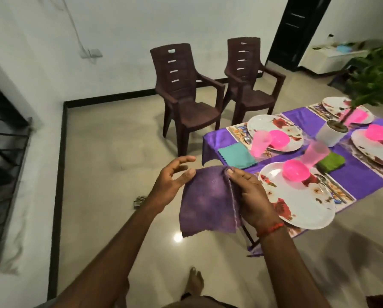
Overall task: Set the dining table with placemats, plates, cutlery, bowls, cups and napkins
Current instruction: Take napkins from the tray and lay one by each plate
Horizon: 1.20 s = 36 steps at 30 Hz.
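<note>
Purple napkin (208, 201) is held up in the air over the floor, just off the near corner of the dining table (363, 176), and hangs down from its top edge. Its upper left corner is pinched under the thumb of the left hand (172, 181), whose index finger is lifted clear and loosely bent. Its upper right corner and right edge are gripped by the right hand (250, 196), with the thumb laid on the front of the cloth and the fingers curled behind it. A red thread (270, 228) is worn on the right wrist.

The table is covered by a purple tablecloth (301, 117), on which flowered placemats (339, 192) are spread. On the nearest placemat a white flowered plate (303, 210) is set, with a pink bowl (296, 171) on its far rim. A pink cup (315, 154) is stood just beyond that bowl, and a folded green napkin (330, 162) is laid beside the cup. At the next setting a second plate (272, 127) is seen, with a second pink bowl (279, 137) on it, a second pink cup (260, 143) at its near edge and a spoon (248, 138) to its left. A teal napkin (237, 155) is laid flat near the table's corner. A white plant pot (330, 134) is placed mid-table. Two brown plastic chairs (186, 96) are stood against the wall.
</note>
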Tool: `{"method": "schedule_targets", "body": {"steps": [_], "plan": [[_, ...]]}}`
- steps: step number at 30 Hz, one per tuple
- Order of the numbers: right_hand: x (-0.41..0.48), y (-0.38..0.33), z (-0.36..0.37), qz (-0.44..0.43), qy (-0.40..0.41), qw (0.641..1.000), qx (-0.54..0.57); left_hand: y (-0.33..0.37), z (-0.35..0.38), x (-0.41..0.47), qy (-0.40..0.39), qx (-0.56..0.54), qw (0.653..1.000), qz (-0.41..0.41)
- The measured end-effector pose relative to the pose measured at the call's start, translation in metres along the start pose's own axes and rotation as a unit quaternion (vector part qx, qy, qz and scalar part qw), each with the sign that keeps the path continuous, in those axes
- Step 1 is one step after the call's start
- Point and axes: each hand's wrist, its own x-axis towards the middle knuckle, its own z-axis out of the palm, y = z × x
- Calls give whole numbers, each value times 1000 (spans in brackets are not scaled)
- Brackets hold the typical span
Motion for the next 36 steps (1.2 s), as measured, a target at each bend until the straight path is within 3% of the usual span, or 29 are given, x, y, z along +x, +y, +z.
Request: {"method": "schedule_targets", "body": {"steps": [2, 4, 10, 16, 19, 26, 36], "plan": [[26, -8, 8, 7, -28, 999, 44, 3, -16, 18, -66, -58, 996, -16], [54, -15, 18, 19, -39, 998, 48, 10, -29, 34, -79, -62, 994, -36], [133, -19, 44, 44, -3, 998, 43, 8, -69, 89, -42, -49, 997, -52], [189, -10, 79, 71, -46, 996, 30, -12, -108, 129, -5, -46, 995, -90], [218, -4, 93, 20, -105, 986, -125, -21, -135, 151, 33, -29, 996, -77], [290, -13, 147, -22, -34, 977, -210, -31, -222, 214, -62, 104, 991, -56], [356, -15, 186, -23, 6, 981, -191, -42, -285, 289, -78, 79, 993, -40]]}}
